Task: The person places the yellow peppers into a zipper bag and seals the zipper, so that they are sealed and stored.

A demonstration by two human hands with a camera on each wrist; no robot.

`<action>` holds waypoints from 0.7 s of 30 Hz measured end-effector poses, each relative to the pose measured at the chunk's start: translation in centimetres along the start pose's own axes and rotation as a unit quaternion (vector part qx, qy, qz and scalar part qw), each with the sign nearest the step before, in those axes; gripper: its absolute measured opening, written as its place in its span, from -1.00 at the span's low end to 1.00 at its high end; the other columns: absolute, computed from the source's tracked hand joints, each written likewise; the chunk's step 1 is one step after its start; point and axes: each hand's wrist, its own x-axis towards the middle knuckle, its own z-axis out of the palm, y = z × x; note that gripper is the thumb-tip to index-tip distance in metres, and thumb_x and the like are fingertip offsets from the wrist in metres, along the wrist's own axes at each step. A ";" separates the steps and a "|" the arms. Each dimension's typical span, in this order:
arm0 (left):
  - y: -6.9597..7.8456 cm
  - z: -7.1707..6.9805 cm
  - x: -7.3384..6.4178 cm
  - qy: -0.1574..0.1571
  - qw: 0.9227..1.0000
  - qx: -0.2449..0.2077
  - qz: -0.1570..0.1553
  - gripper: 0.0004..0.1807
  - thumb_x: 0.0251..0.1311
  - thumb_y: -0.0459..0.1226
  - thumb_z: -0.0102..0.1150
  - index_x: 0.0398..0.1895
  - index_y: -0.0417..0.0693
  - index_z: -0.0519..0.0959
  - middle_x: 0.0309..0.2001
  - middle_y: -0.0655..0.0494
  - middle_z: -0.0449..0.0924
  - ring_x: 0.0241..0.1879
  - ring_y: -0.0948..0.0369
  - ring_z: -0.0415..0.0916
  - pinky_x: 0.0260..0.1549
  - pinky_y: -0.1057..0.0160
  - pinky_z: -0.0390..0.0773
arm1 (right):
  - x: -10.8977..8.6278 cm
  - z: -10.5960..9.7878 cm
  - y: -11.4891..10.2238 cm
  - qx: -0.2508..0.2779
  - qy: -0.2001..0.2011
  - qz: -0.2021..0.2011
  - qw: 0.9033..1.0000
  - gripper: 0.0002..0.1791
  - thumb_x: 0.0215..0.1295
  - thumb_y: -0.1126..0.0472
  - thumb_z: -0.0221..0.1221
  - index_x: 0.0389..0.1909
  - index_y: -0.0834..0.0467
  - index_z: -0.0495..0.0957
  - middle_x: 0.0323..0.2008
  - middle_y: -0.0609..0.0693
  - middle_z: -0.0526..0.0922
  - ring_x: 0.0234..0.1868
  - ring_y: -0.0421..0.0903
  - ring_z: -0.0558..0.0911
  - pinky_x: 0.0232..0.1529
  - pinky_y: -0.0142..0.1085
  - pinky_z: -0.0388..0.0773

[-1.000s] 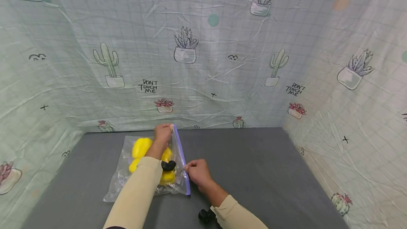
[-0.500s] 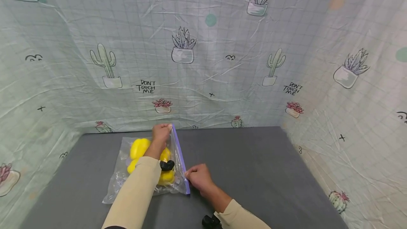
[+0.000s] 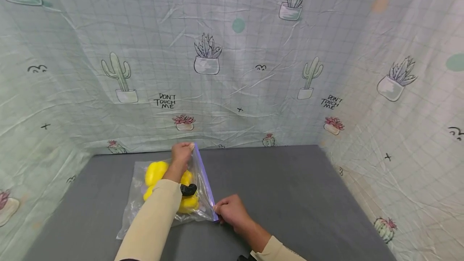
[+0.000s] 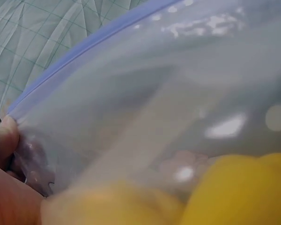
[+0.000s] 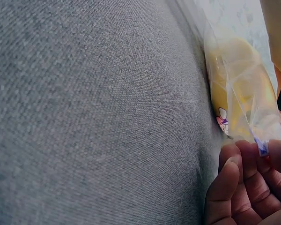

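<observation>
A clear zip bag (image 3: pixel 132 208) with a purple seal strip lies on the grey table, holding several yellow rounded things (image 3: pixel 155 173) that look like bell peppers. At the far end of the strip, my left hand (image 3: pixel 181 154) pinches the bag's corner; the left wrist view shows the thumb and fingers (image 4: pixel 7 136) on that corner below the purple strip. Near the close end, my right hand (image 3: pixel 233 212) pinches the strip between thumb and fingers. In the right wrist view the strip's end (image 5: pixel 261 146) sticks out between the right thumb and fingers.
The grey table (image 3: pixel 282 188) runs back to a pale curtain (image 3: pixel 232 71) printed with cactus pots, which also hangs along both sides. Black wrist devices (image 3: pixel 188 189) are strapped to both forearms. The left sleeve (image 3: pixel 152 220) crosses over part of the bag.
My right hand has slid along the purple strip toward the near corner of the bag. My left hand stays at the far corner.
</observation>
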 end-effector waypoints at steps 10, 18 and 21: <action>0.6 0.2 -0.5 -0.026 0.999 0.036 0.000 -0.63 0.54 -0.24 0.10 0.23 -0.30 0.61 0.28 -0.26 0.54 0.18 -0.06 0.45 0.34 -0.12 0.45 | -0.4 -0.3 0.1 0.008 -0.053 0.012 0.998 -0.85 0.16 0.40 0.29 -0.44 0.45 0.74 -0.68 0.05 0.64 -0.74 -0.24 0.55 -0.68 -0.35 0.56; 0.7 0.9 -0.7 -0.050 0.996 0.070 0.023 -0.65 0.50 -0.25 0.16 0.18 -0.29 0.66 0.28 -0.29 0.57 0.23 -0.13 0.49 0.30 -0.15 0.50 | -0.4 -0.7 0.0 0.005 -0.092 0.021 0.995 -0.84 0.17 0.42 0.29 -0.49 0.48 0.73 -0.72 0.04 0.61 -0.77 -0.23 0.54 -0.72 -0.41 0.48; 0.7 1.3 -0.7 -0.067 0.992 0.098 0.050 -0.64 0.49 -0.24 0.18 0.19 -0.29 0.66 0.27 -0.29 0.59 0.24 -0.17 0.52 0.28 -0.15 0.52 | -0.3 -0.9 0.0 0.001 -0.112 0.032 0.993 -0.84 0.17 0.44 0.27 -0.51 0.48 0.71 -0.71 0.07 0.63 -0.77 -0.23 0.55 -0.73 -0.44 0.47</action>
